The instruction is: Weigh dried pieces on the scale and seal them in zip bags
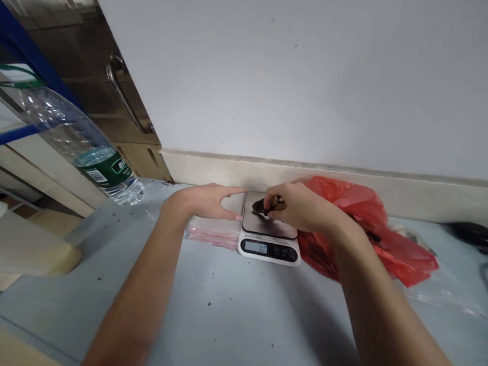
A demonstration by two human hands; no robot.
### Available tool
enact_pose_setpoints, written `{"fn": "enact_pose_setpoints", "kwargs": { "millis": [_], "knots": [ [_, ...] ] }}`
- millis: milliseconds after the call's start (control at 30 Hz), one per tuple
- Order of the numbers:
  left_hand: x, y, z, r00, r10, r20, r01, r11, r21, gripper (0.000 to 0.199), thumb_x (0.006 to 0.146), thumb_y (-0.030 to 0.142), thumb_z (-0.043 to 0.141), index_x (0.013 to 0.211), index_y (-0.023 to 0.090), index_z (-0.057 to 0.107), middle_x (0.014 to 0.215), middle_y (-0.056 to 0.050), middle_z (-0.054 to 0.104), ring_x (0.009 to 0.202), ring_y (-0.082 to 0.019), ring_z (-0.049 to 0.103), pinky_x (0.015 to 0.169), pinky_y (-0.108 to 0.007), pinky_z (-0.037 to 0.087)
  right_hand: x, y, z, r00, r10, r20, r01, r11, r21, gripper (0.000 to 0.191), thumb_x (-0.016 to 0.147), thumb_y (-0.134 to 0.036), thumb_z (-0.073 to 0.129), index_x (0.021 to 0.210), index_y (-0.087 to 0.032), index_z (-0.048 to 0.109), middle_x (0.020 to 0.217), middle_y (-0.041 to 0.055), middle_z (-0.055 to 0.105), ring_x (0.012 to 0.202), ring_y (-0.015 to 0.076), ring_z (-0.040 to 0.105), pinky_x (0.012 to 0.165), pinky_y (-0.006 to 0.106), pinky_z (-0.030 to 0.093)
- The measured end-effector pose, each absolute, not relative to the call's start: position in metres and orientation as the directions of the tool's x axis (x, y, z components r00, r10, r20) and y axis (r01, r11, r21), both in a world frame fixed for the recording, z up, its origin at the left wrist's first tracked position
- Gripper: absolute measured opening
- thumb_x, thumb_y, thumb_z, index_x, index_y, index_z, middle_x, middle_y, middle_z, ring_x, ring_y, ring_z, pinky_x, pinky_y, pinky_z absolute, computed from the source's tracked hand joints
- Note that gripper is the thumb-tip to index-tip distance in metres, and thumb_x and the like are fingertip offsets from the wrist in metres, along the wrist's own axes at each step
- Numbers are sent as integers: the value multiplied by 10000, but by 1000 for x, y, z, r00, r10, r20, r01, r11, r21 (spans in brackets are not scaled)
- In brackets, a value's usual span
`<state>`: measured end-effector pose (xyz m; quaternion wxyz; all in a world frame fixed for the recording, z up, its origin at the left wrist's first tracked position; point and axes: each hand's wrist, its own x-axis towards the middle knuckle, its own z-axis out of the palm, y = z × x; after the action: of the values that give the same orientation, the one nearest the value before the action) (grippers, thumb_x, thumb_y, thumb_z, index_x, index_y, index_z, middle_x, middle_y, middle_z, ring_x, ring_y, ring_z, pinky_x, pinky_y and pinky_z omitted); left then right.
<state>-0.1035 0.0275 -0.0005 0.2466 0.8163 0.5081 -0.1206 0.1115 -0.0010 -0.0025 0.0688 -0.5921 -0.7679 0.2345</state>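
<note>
At centre frame, a person's right hand (303,206) pinches a small dark piece (263,206) just over the steel plate of a kitchen scale (268,234) on the pale table (231,310); its display faces the viewer. The left hand (205,200), fingers flat and apart, touches the scale's left edge, above clear pink-striped bags (212,234). The piece's long axis appears to run left-right, tip pointing left. Setting it gently mid-plate, hands clear, would likely read truest. A red plastic bag (370,235) lies right; a water bottle (81,140) upper left.
</note>
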Motion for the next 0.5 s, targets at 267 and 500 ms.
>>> {"fn": "enact_pose_setpoints", "kwargs": {
  "millis": [267, 500],
  "knots": [
    [-107, 29, 5, 419, 788, -450, 906, -334, 259, 886, 882, 532, 616, 1661, 362, 230, 1685, -36, 390, 1483, -277, 450, 1164, -359, 379, 120, -4, 10, -242, 948, -205, 898, 139, -418, 185, 844, -62, 650, 898, -217, 735, 847, 2, 746, 768, 145, 643, 640, 218, 431],
    [-96, 26, 6, 436, 769, -467, 900, -361, 246, 900, 860, 554, 632, 1654, 379, 247, 1701, -27, 360, 1504, -283, 418, 1187, -381, 358, 123, 1, 4, -197, 943, -268, 932, 95, -351, 274, 825, -60, 664, 1018, -225, 768, 976, 34, 781, 841, 173, 696, 665, 232, 473]
  ]
}}
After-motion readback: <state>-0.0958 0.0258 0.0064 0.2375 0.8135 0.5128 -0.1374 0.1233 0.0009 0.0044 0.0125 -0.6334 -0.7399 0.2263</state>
